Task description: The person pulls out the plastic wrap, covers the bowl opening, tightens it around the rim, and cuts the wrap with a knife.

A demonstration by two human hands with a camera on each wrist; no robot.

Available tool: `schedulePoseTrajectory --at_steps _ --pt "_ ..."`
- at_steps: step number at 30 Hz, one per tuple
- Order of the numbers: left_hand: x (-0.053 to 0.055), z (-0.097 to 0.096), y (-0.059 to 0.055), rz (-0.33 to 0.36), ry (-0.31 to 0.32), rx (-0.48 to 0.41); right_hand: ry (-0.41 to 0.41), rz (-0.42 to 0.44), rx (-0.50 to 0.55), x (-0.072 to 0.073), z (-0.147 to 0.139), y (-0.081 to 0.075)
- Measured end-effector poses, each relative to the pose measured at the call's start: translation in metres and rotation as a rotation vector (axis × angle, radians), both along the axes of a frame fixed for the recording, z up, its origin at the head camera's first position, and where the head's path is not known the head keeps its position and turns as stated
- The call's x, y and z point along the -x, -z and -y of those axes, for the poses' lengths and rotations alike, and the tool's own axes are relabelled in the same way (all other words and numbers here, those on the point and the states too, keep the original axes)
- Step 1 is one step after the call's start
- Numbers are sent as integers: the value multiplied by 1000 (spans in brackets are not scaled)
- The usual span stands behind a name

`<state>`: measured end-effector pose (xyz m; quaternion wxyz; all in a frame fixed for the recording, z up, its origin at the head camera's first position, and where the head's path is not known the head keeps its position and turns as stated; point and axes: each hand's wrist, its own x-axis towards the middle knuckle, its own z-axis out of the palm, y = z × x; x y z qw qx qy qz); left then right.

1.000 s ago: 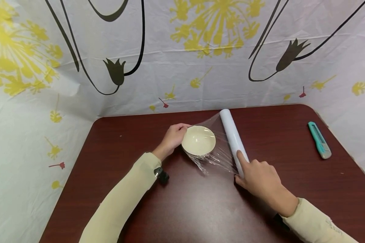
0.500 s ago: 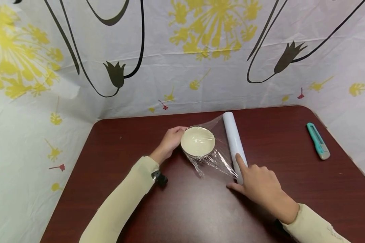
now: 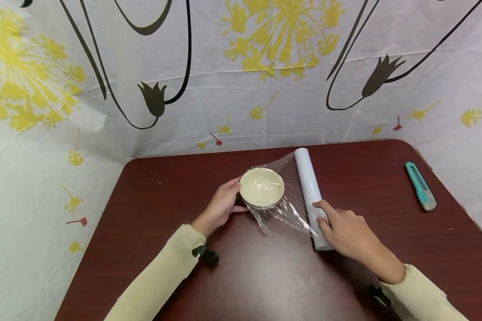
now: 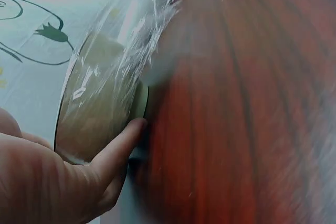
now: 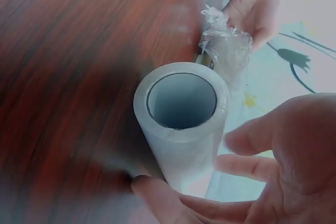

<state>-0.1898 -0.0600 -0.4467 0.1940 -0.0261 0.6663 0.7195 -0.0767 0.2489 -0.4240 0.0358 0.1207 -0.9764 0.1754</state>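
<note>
A cream bowl [image 3: 262, 187] with clear cling film over its top stands near the table's middle in the head view. My left hand [image 3: 221, 203] holds its left side. In the left wrist view, a fingertip [image 4: 137, 125] lies against the foot of the bowl [image 4: 92, 119]. Crinkled cling film [image 3: 291, 214] stretches from the bowl to a thick white roll of cling film [image 3: 310, 191]. My right hand [image 3: 351, 232] rests loosely at the roll's near end, its fingers fairly straight. The right wrist view shows the roll's hollow core [image 5: 182, 100]; part of the hand is out of frame.
A teal utility knife [image 3: 421, 186] lies on the right side of the dark red wooden table [image 3: 245, 276]. Patterned cloth [image 3: 233, 89] hangs along the back and sides of the table.
My left hand has moved down the bowl's left side, its lower digit now below the rim. The roll has shifted slightly right and nearer. My right thumb has drawn in onto the roll.
</note>
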Motion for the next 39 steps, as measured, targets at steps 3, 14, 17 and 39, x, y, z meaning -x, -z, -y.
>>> schedulePoseTrajectory --at_steps 3,14,17,39 --pt "-3 -2 2 -9 -11 -51 5 17 34 3 0 1" --pt "-3 -6 2 -28 -51 -91 112 280 148 14 -4 -4" --pt "-2 -5 1 -26 -53 -85 103 279 141 16 -4 -3" --pt "-2 -3 1 -8 -63 -98 53 302 48 26 -2 5"
